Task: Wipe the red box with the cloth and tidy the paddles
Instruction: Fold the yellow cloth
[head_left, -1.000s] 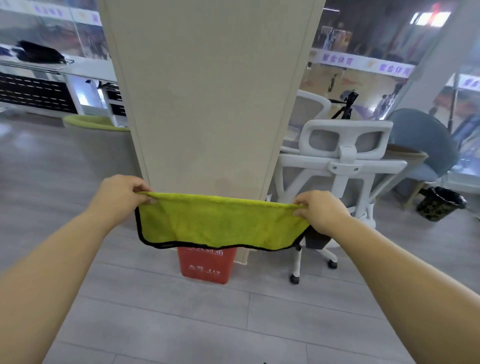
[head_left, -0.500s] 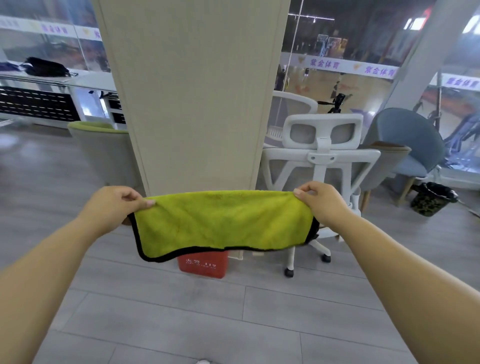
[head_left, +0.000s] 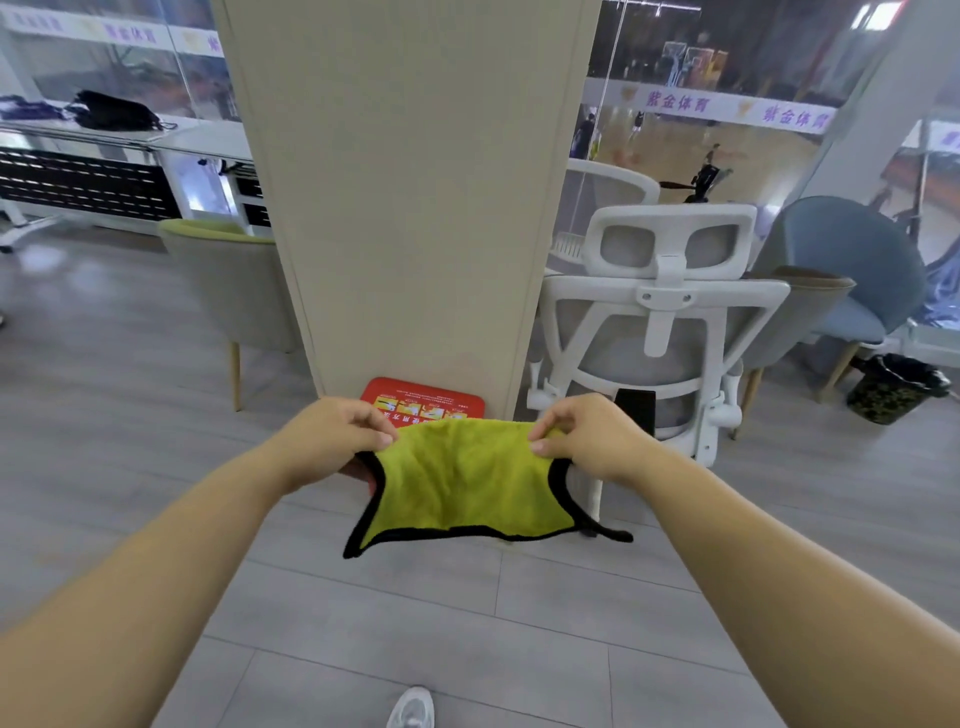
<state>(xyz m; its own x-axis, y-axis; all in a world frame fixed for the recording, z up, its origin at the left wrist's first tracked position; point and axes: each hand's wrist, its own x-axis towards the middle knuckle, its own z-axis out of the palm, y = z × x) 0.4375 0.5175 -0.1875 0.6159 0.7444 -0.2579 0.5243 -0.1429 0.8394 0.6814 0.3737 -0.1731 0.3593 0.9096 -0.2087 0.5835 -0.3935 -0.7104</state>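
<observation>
A yellow-green cloth (head_left: 467, 480) with a black hem hangs in front of me, held by its top edge. My left hand (head_left: 332, 441) pinches the cloth's upper left corner and my right hand (head_left: 587, 441) pinches the upper right corner. Behind and below the cloth the red box (head_left: 423, 401) stands on the floor against the foot of a beige pillar (head_left: 410, 182); only its top, with printed labels, shows above the cloth. No paddles are in view.
A white office chair (head_left: 660, 332) stands right of the pillar, a grey-green armchair (head_left: 228, 286) left of it. A blue chair (head_left: 852, 270) and a dark bin (head_left: 896, 387) are at far right. My shoe (head_left: 412, 707) shows on the grey floor.
My hands have come closer together, so the cloth is narrower and sags between them. I am nearer the pillar, and the red box's top now shows above the cloth.
</observation>
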